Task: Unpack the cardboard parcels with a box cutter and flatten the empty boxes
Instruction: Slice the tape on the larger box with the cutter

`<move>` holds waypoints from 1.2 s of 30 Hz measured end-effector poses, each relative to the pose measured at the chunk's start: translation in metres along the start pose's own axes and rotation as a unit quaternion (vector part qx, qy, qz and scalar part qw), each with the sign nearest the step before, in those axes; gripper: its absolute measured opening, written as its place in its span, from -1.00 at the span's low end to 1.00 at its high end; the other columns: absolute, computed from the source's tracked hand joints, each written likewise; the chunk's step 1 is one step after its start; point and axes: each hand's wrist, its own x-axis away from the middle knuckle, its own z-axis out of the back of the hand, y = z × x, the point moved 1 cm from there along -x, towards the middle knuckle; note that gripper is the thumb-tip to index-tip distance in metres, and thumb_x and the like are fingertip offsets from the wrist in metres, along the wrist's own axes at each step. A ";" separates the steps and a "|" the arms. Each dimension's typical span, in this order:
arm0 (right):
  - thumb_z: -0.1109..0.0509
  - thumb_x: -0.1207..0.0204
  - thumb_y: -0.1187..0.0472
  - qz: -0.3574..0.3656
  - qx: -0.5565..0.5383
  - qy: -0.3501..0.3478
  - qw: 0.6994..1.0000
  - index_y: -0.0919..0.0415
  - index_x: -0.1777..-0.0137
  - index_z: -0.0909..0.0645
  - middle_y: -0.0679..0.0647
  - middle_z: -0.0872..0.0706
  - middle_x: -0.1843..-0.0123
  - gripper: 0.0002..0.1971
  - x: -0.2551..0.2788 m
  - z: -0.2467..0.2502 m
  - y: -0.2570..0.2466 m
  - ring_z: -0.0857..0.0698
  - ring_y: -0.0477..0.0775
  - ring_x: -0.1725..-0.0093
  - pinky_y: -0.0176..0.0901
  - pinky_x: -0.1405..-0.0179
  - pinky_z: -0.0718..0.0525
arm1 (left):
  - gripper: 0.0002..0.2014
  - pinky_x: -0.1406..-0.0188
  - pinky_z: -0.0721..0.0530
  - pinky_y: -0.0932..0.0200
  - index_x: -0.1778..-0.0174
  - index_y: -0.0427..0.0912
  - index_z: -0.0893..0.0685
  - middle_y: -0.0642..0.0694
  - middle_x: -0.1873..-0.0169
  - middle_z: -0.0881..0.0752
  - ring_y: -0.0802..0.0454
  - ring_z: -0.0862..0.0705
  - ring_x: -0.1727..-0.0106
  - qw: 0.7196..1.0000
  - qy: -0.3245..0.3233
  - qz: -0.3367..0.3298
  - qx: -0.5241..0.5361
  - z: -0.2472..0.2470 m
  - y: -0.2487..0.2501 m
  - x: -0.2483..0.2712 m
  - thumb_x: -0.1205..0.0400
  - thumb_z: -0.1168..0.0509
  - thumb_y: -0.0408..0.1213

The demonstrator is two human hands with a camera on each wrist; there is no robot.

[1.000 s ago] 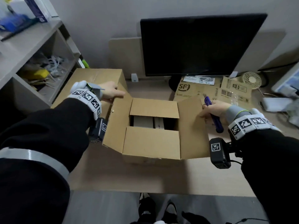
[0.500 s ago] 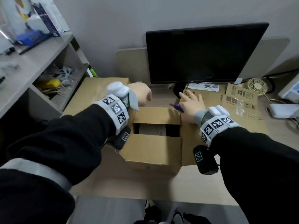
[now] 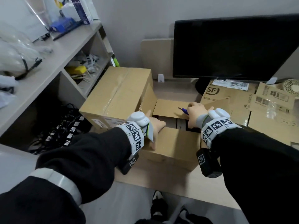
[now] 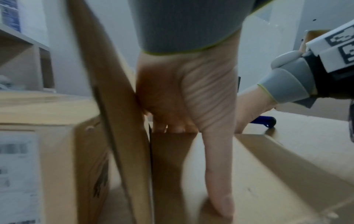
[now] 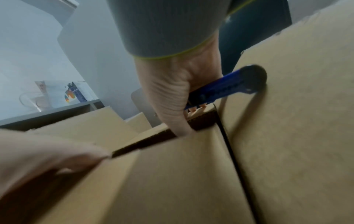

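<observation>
**Reaching in with the blade still in hand**

At center frame the left hand (image 3: pixel 156 126) dips its fingers over the near flap into the open box (image 3: pixel 171 143), thumb pressed flat outside. The right hand (image 3: pixel 195 114) is curled round the blue box cutter (image 3: pixel 184 111) while its thumb reaches inside. Better to park the cutter first: both hands can then lift the contents, which are barely visible. 1 sealed box (image 3: pixel 119 94) waits at left of center.
</observation>
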 end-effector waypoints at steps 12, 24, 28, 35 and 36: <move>-0.34 -0.49 0.29 -0.100 -0.205 0.123 0.966 0.29 0.18 -0.48 0.16 -0.54 0.30 -0.90 -0.004 0.052 0.047 -0.55 0.20 0.19 -0.15 0.34 -0.42 | -0.60 0.51 -0.11 0.16 0.51 -0.08 -0.15 -0.04 0.55 -0.22 0.02 -0.17 0.47 0.983 0.186 0.002 -0.003 0.011 -0.055 0.038 -0.31 -0.28 -0.53; -0.28 -0.43 0.33 -0.224 -0.324 -0.042 0.918 0.39 0.28 -0.54 0.25 -0.60 0.29 -0.87 0.032 0.032 0.094 -0.61 0.26 0.24 -0.03 0.25 -0.51 | -0.29 0.07 -0.57 0.19 0.60 -0.07 -0.76 0.07 0.44 -0.73 0.04 -0.65 0.26 0.980 0.030 0.036 0.191 0.034 -0.046 0.013 -0.33 -0.13 0.54; -0.26 -0.47 0.26 -0.250 -0.382 -0.044 0.889 0.40 -0.36 -0.49 0.29 -0.64 0.00 -0.55 0.034 0.012 0.110 -0.67 0.30 -0.03 0.01 0.14 -0.58 | -0.62 0.49 -0.40 0.25 0.49 -0.14 -0.65 0.08 0.62 -0.52 0.06 -0.45 0.50 0.999 0.035 0.012 0.028 0.036 -0.028 0.006 -0.52 -0.42 0.05; -0.29 -0.62 0.22 -0.255 -0.432 -0.052 0.863 0.12 0.34 -0.31 0.10 -0.44 0.21 -0.69 0.039 -0.043 0.125 -0.49 0.16 0.14 -0.03 0.15 -0.53 | -0.42 -0.35 -0.53 0.05 -0.32 0.19 -0.64 0.04 -0.45 -0.54 0.01 -0.55 -0.40 0.994 0.061 0.076 -0.044 0.045 -0.050 0.012 -0.38 -0.46 -0.32; -0.28 -0.62 0.23 -0.252 -0.431 -0.060 0.864 0.11 0.35 -0.30 0.10 -0.43 0.23 -0.69 0.039 -0.047 0.123 -0.48 0.17 0.06 -0.01 0.02 -0.54 | -0.39 -0.40 -0.48 0.02 -0.40 0.15 -0.59 0.01 -0.49 -0.49 -0.02 -0.50 -0.45 0.993 0.065 0.085 -0.051 0.047 -0.051 0.011 -0.42 -0.44 -0.35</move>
